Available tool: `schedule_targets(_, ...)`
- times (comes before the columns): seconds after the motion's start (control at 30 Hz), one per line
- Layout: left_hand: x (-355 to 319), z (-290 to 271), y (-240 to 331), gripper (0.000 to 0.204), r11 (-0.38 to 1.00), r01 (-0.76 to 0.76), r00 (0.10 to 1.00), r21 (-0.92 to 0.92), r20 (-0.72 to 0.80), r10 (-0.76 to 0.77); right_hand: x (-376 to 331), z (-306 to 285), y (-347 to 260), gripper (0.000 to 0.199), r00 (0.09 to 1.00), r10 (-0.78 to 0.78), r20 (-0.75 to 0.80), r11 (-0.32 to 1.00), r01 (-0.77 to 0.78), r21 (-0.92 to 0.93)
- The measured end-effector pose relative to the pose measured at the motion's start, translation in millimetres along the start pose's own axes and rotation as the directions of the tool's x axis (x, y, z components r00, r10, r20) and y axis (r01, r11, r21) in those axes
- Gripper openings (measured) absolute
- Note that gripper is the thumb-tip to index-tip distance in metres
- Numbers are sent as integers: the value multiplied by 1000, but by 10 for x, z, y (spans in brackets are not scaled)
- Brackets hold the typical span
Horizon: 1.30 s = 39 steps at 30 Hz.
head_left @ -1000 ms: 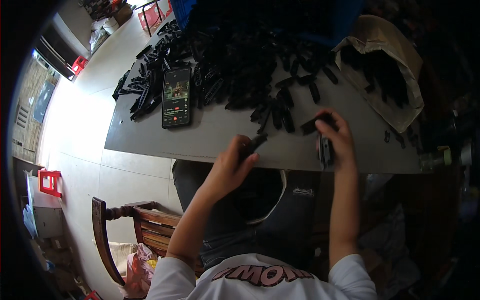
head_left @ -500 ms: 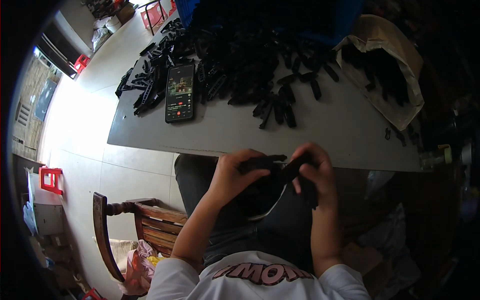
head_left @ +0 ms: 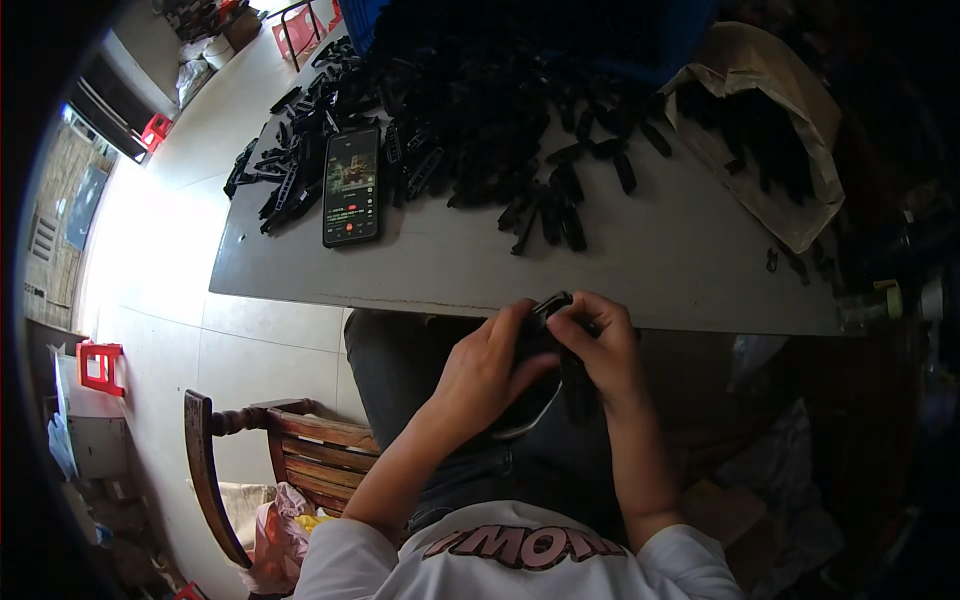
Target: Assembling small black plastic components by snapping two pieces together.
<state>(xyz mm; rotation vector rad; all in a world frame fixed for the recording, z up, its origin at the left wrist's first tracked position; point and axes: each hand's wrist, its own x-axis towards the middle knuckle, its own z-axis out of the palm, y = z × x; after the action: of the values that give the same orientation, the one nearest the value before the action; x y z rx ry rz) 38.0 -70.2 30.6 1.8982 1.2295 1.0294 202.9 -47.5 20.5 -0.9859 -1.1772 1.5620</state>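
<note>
Left hand (head_left: 490, 365) and right hand (head_left: 600, 345), each grip pinching one small black plastic part (head_left: 548, 308), held together over the lap just below the grey worktop (head_left: 660, 270) edge.

Your left hand (head_left: 492, 368) and right hand (head_left: 598, 345) pinch a small black part (head_left: 548, 305) that looks like matt plastic. The pile (head_left: 500, 130) on the table (head_left: 650, 270) shows the same dull black plastic. The tabletop is smooth, grey and matt, with a chipped front edge. The phone (head_left: 351, 185) has a glossy glass face. The sack (head_left: 770, 110) looks like coarse tan paper or cloth. The chair (head_left: 290, 440) is varnished brown wood.
</note>
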Motion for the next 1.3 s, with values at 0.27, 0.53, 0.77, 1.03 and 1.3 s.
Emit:
schedule_targets(0.27, -35, -29, -77, 40, 998, -14, 998, -58, 53, 17, -138, 99, -67, 27, 989, -142, -45, 969, 129, -212)
schedule_targets(0.53, -255, -124, -181, 34, 997, 80, 985, -15, 153, -77, -146, 128, 259, 36, 998, 40, 58, 998, -37, -45)
schedule_targets(0.77, 54, -282, -301, 29, 937, -66, 998, 342, 24, 62, 107, 10, 212, 24, 897, -407, -172, 703, 187, -687)
schedule_targets(1.03, 833, 3, -565, 37, 792, -186, 973, 581, -6, 232, 651, -256, 157, 24, 843, -534, -68, 287, 106, -952)
schedule_targets(1.3, 898, 127, -596, 23, 610, -382, 911, 694, 171, 376, 333, -587, 235, 17, 737, -484, -471, 764, 95, -638)
